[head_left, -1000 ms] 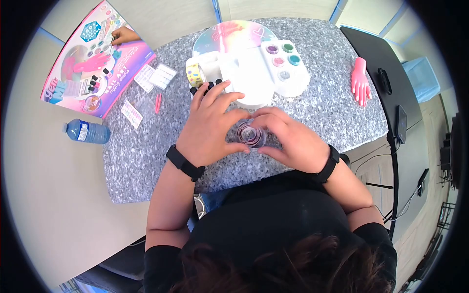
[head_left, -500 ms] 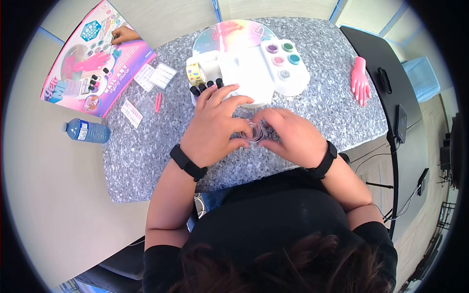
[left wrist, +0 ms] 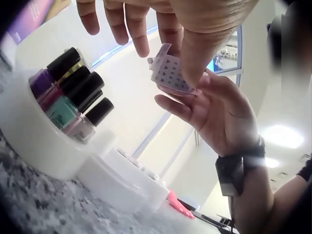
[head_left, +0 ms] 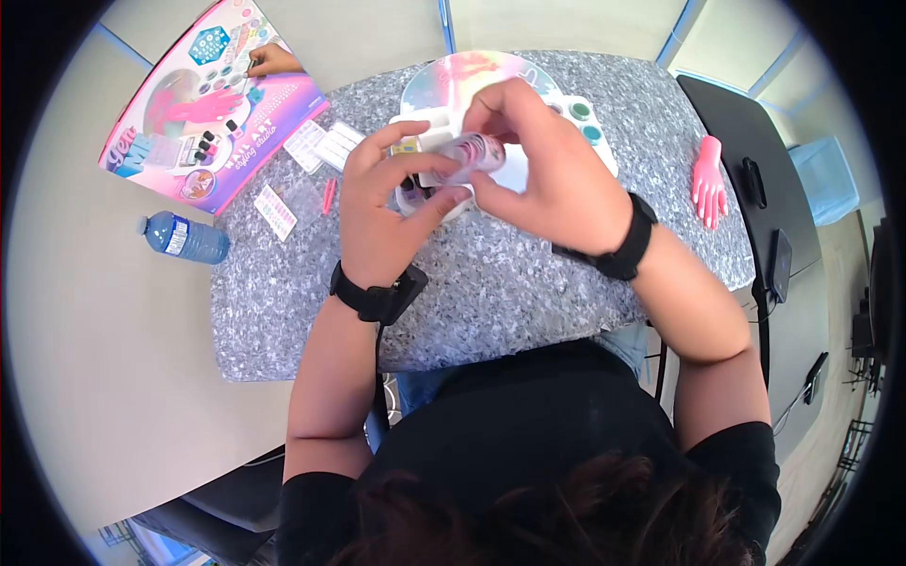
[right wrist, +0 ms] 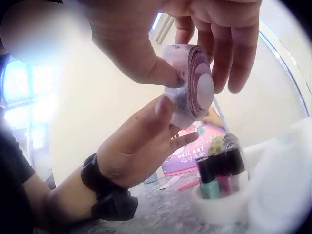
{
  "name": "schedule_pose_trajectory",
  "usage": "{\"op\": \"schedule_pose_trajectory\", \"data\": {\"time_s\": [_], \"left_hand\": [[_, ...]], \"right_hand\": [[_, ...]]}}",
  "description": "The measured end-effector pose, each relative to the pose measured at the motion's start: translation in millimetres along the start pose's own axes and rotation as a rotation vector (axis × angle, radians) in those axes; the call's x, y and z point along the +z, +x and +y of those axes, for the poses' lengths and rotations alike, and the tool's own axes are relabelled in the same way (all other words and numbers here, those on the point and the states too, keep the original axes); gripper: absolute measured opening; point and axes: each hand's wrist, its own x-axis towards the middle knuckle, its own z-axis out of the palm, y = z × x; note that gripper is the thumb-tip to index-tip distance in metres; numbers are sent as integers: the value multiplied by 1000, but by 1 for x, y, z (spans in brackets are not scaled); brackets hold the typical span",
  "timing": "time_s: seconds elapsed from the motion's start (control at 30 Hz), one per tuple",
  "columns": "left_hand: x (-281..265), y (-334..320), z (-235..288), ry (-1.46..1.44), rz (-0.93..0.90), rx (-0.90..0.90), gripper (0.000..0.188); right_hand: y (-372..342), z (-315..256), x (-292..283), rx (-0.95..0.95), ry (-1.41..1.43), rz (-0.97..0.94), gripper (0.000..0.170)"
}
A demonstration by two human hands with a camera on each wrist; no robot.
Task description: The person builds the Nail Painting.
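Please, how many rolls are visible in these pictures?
2: a patterned roll held by the left hand and right hand, and a yellow roll in the white tray. The hands may hide others.

The big box (head_left: 212, 108) reads "Gem" in flowing letters at its lower left, with large capitals beneath that look like "ME". Along its lower right edge stands "NAIL ART" in capitals, and under that "styling studio" in smaller script; the right wrist view shows both lines again. Near its top, a blue hexagon (head_left: 209, 44) carries white lettering too small to read. The water bottle (head_left: 184, 238) has a white label whose print is blurred. Small pale lettering marks the nail polish bottles (left wrist: 62, 111), likewise unreadable. Pink writing on the round board (head_left: 444, 80) cannot be made out
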Motion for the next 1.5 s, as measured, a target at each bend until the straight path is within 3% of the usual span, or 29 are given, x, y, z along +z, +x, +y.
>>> {"op": "schedule_pose_trajectory", "data": {"time_s": [0.17, 0.2, 0.27, 0.33, 0.4, 0.53, 0.57, 0.6, 0.7, 0.73, 0.8, 0.83, 0.97, 1.0, 1.07, 1.1, 1.13, 1.2, 1.27, 1.33, 1.4, 1.43, 1.5], "left_hand": [[-12, 5, -21, -67, 136, -73, 30], [-15, 4, -27, -160, 150, -165, 33], [-18, 5, -33, -251, 167, -254, 41], [-19, 5, -36, -456, 154, -512, 60], [-17, 4, -44, -510, 109, -588, 67], [-13, 4, -42, -616, 4, -752, 79], [-12, 3, -42, -635, -8, -750, 79], [-11, 3, -40, -634, -6, -749, 79], [-12, 5, -35, -630, 31, -788, 80], [-14, 5, -34, -606, 7, -803, 80], [-18, 4, -33, -577, -19, -822, 81], [-21, 5, -33, -573, -35, -862, 81], [-33, 4, -32, -516, -116, -933, 77], [-39, 4, -29, -503, -102, -930, 77], [-52, 4, -24, -418, -244, -948, 72], [-64, 5, -28, -392, -253, -927, 64], [-76, 7, -36, -387, -246, -928, 64], [-99, 18, -57, -34, -217, -714, 55], [-108, 34, -81, 139, -179, -676, 53], [-114, 46, -111, 314, -138, -637, 50], [-118, 55, -146, 674, -262, -599, 60], [-122, 61, -156, 679, -257, -598, 60], [-127, 67, -174, 741, -460, -401, 77]], "right_hand": [[45, 41, -1, -43, -194, -56, 46], [49, 49, 3, -52, -192, -57, 46], [56, 57, 9, 83, -190, -190, 49], [60, 62, 16, 111, -177, -249, 52], [64, 65, 24, 163, -121, -333, 59], [71, 64, 27, 215, -280, -480, 62], [71, 58, 22, 203, -305, -494, 52], [69, 60, 21, 200, -305, -494, 52], [58, 84, 25, -68, -363, -260, 29], [59, 82, 24, -71, -361, -262, 29], [54, 74, 23, 50, -447, -473, 25], [49, 75, 30, -13, -419, -379, 22], [41, 64, 25, 63, -414, -475, 20], [39, 59, 21, 58, -391, -505, 20], [30, 52, 15, 16, -373, -510, 22], [29, 48, 9, 88, -319, -630, 29], [22, 46, 5, 81, -316, -631, 29], [13, 46, -1, -107, -236, -528, 37], [20, 36, -11, -124, -226, -526, 41], [30, 22, -24, -130, -155, -328, 40], [33, 17, -32, -160, -92, -247, 36], [29, 18, -36, -104, 29, -157, 33], [15, 19, -35, -6, 183, 40, 27]]}}
